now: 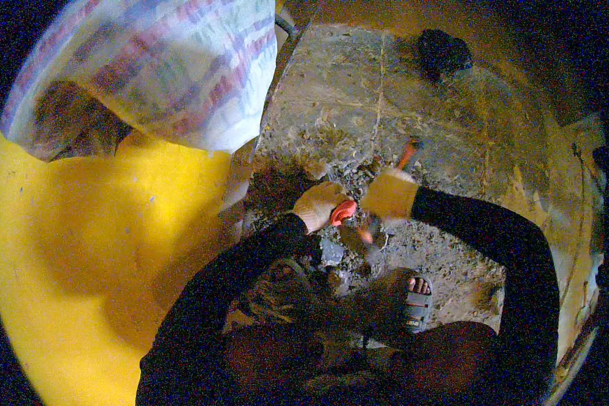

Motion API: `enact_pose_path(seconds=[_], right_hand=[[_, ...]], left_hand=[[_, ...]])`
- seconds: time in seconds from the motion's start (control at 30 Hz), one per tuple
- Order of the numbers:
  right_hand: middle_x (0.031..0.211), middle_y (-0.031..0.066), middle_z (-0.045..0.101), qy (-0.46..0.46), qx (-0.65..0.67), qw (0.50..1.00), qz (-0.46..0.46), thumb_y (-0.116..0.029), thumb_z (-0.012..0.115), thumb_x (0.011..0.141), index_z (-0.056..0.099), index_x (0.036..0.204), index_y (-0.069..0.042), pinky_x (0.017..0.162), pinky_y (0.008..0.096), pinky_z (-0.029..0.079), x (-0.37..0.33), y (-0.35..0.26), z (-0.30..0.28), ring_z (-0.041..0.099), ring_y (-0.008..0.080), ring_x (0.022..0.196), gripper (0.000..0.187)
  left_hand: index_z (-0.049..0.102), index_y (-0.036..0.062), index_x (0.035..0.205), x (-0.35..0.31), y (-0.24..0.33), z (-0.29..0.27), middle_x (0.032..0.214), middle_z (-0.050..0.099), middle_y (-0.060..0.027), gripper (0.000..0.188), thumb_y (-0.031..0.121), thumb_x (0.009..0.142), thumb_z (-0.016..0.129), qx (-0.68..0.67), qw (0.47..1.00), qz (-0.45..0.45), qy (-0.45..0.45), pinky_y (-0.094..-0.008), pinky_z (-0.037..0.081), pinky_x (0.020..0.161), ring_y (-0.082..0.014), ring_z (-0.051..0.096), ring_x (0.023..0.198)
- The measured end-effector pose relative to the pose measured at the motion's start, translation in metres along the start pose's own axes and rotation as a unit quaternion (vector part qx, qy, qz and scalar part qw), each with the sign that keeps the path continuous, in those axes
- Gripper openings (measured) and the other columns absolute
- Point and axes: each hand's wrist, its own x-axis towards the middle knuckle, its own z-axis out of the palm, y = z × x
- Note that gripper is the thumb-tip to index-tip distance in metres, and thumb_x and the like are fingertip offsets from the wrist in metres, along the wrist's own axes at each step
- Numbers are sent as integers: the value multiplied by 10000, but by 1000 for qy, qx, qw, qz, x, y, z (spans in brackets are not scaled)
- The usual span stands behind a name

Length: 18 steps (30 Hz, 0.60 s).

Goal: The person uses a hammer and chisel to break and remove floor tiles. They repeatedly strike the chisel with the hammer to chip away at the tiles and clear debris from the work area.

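My left hand [318,204], in a cream knit glove, is closed low over the broken ground. A bright red, ridged piece [343,212] shows at its fingers; its full shape is hidden. Just to the right, my right hand [389,194], gloved alike, grips a tool with an orange handle [406,155]. That handle sticks out beyond the far side of the fist, and its kind is too blurred to tell. An orange and dark part [367,235] appears below the hands, smeared by motion. Loose rubble [352,177] lies around and between both hands.
A yellow surface [68,230] fills the left, with a striped woven plastic sheet or sack [176,74] at its far end. Worn floor slabs [331,74] stretch ahead, bearing a black lump [443,54]. My sandalled foot [419,298] is close to the rubble.
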Motion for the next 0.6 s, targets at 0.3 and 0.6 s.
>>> enact_pose_path(seconds=[0.3,0.6], right_hand=[[641,74,681,31,90,956,-276,-234,715,717,680,667,-173,537,485,551,-4,-14,20,735,337,675,86],[642,78,668,62,32,983,-170,-268,714,708,665,682,-178,549,475,555,-19,-22,38,720,319,642,106]], left_hand=[[662,157,853,9,8,-13,913,652,-113,150,307,856,672,-3,994,46,-99,-508,518,672,-383,659,844],[667,155,873,11,15,-27,849,658,-127,148,302,889,652,-78,990,-9,-117,-502,540,694,-390,676,813]])
